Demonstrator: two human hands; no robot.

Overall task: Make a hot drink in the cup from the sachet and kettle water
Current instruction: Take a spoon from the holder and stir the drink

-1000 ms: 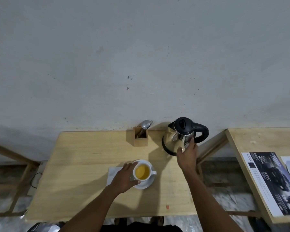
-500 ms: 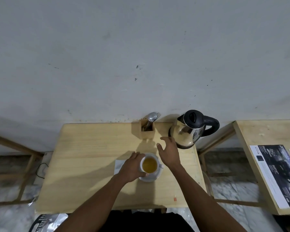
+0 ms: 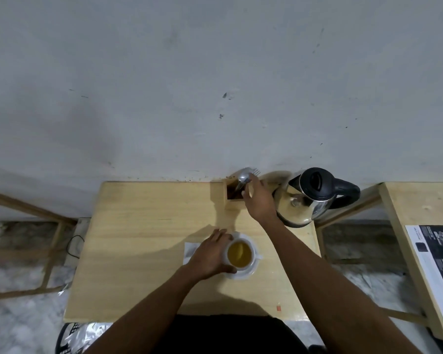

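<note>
right hand (image 3: 260,200) off the kettle (image 3: 308,198), now at spoon (image 3: 243,180) in wooden holder (image 3: 234,194), fingers pinching; grasp unclear | left hand (image 3: 211,254) wraps filled cup (image 3: 239,254) on saucer (image 3: 243,274) | stirring likely next

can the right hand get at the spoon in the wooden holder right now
Probably yes. The right hand is already at the wooden holder, fingers by the spoon sticking out of its top. Nothing lies between them; the kettle stands clear to the right.

The left hand (image 3: 211,254) is curling, fingers bent, near the desk's front edge; the right hand (image 3: 257,200) is reaching toward the far edge, fingers pinching.
</note>
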